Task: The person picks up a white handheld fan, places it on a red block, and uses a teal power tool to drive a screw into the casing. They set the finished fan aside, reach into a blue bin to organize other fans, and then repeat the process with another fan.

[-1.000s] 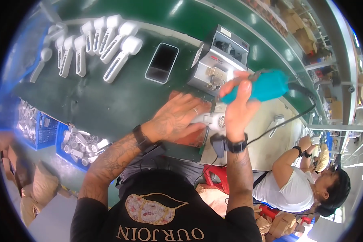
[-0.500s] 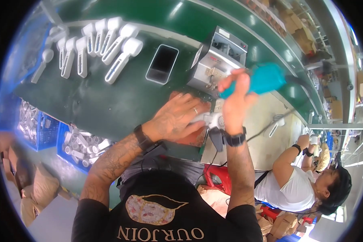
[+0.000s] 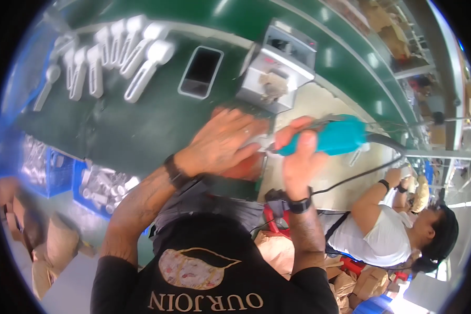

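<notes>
My right hand (image 3: 300, 166) is wrapped round a teal electric screwdriver (image 3: 343, 136), held nearly level with its cord trailing off to the right. The tool's tip meets a white plastic part (image 3: 261, 141), or comes very close to it; blur hides the exact contact. From the left, my left hand (image 3: 217, 142) presses its fingers on that part and keeps it on a reddish-brown pad (image 3: 250, 175). Much of the part lies hidden under my fingers. Beyond both hands stands a grey metal machine (image 3: 277, 70), probably a screw feeder.
Several white slotted handles with round heads (image 3: 146, 73) line the table's far left. A phone (image 3: 201, 72) lies beside them. Blue crates (image 3: 78, 183) of white parts stand at lower left. A person in a white shirt (image 3: 374, 235) works at right.
The screwdriver has come down and nearer, from in front of the machine to the white part. My left hand stays on the part. The whole view has shifted slightly.
</notes>
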A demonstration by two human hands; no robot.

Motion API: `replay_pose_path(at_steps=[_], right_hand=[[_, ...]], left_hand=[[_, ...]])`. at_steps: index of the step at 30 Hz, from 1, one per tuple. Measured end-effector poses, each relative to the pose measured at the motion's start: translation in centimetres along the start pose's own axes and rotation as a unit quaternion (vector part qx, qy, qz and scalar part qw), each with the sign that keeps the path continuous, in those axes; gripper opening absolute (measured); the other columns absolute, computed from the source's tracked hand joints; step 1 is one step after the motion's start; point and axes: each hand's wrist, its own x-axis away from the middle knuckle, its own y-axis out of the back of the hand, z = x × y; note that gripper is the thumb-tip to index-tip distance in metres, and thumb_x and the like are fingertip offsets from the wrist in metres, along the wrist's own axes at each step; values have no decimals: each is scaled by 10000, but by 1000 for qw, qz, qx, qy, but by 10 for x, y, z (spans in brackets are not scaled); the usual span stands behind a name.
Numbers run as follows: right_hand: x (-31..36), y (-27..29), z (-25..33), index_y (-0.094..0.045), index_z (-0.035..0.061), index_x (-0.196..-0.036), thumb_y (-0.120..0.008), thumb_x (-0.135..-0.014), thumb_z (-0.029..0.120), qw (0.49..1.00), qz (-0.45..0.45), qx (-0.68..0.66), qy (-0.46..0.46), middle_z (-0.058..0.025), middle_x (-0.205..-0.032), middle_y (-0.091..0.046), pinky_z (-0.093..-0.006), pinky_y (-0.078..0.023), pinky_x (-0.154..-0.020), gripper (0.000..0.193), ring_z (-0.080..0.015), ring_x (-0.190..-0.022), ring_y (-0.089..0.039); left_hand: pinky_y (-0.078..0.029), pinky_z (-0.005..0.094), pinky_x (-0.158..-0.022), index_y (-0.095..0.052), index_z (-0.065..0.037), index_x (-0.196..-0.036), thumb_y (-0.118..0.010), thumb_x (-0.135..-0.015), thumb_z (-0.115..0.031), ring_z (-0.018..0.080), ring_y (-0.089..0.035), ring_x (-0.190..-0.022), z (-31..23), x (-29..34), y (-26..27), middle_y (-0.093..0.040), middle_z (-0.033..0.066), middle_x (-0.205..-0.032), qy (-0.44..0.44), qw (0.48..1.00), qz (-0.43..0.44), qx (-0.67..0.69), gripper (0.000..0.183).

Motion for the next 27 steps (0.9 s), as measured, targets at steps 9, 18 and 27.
replay_pose_path(at_steps=[9,18,27], right_hand=[[7,-8,-2,-590,-35,-911,-570,-1028,230,1000,22,-2,-9,-61,-752,-623,-284,-472,-639,291,-141,-689,-602],[10,1,16,-570,-29,-1103,-561,-1048,300,999,4,-38,-16,-62,-777,-624,-300,-483,-637,333,-138,-714,-599],[42,33,52,-508,24,-1077,-608,-933,649,987,-124,-95,48,-77,-705,-537,-350,-463,-569,649,-198,-613,-544]], left_hand=[[-453,446,-973,-619,-64,-1303,-712,-849,-156,332,-580,-1139,-18,-7,15,-639,121,-1252,37,998,42,-1,473],[-471,440,-929,-644,-88,-1210,-754,-818,-152,327,-586,-1074,-24,-6,17,-642,101,-1154,-17,999,42,-26,411],[-501,434,-808,-649,-110,-1090,-831,-758,-85,315,-621,-922,-41,19,28,-648,78,-1021,-9,998,4,60,379]])
